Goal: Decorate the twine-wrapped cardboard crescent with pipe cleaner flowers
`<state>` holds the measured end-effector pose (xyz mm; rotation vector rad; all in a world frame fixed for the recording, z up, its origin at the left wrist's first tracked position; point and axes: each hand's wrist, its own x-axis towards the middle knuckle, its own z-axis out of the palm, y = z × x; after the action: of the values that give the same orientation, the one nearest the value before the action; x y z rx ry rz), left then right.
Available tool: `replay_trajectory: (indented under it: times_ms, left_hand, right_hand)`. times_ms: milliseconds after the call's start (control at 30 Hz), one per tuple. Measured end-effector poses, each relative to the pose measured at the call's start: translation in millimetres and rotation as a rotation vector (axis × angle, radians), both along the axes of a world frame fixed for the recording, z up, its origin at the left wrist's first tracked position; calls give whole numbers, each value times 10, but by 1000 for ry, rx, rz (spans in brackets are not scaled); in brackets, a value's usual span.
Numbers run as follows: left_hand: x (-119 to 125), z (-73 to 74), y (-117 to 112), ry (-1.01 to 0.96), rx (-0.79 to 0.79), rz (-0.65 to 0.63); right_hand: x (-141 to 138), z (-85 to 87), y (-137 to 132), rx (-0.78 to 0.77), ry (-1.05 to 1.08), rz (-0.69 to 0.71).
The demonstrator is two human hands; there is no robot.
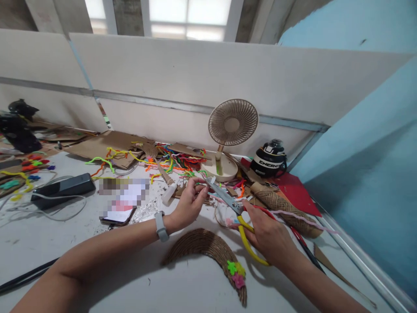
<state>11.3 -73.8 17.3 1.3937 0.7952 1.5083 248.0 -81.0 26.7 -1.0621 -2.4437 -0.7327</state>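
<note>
Twine crescent (205, 245) nearest; your left hand (188, 204) pinches a pipe-cleaner stub (199, 184) at the scissors (228, 199) tip, right hand (267, 234) wrapped round the handles, so closing could nick fingertips.

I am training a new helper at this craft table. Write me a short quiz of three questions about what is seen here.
1. True or false: the right hand holds the yellow-handled scissors.
2. What stands behind the scissors' tip? A) table fan B) kettle C) lamp
3. The left hand pinches a thin strand. What lies on the table just below that hand?

Key: 1 true. 2 A. 3 the curved twine-wrapped piece.
</note>
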Motion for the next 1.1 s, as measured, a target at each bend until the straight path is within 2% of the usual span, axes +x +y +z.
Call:
replay_trajectory:
  times_ms: [100, 167, 267, 433, 533, 600, 767, 833, 933, 1000, 1100]
  left_hand:
    - [-7, -39, 3, 84, 0, -22]
    - [-11, -79, 19, 206, 38, -7]
    - [-2, -153, 79, 521, 164, 92]
    - [77, -267, 227, 1048, 365, 208]
    - [140, -305, 282, 1250, 400, 239]
    - [172, -302, 278, 1318, 416, 249]
    - [86, -149, 196, 1255, 458, 288]
    - [-54, -33, 214, 1147, 423, 313]
    - [-325, 174, 306, 868, 268, 395]
    - [-469, 304, 350, 718, 122, 327]
    - [-543, 437, 321, 598, -32, 119]
  right_hand:
    - [46, 68, 29, 30, -4, -47]
    - [77, 143, 45, 41, 3, -94]
    - [128, 260, 70, 74, 32, -134]
    - [195, 362, 91, 22, 42, -171]
    - [194, 364, 78, -33, 10, -196]
    - [188, 356, 68, -61, -17, -204]
    - [207, 356, 63, -30, -35, -183]
    - [216, 370, 60, 12, -49, -146]
    - [204, 389, 42, 51, -117, -69]
    - [175, 389, 22, 53, -160, -27]
    - [120, 372, -6, 61, -197, 14]
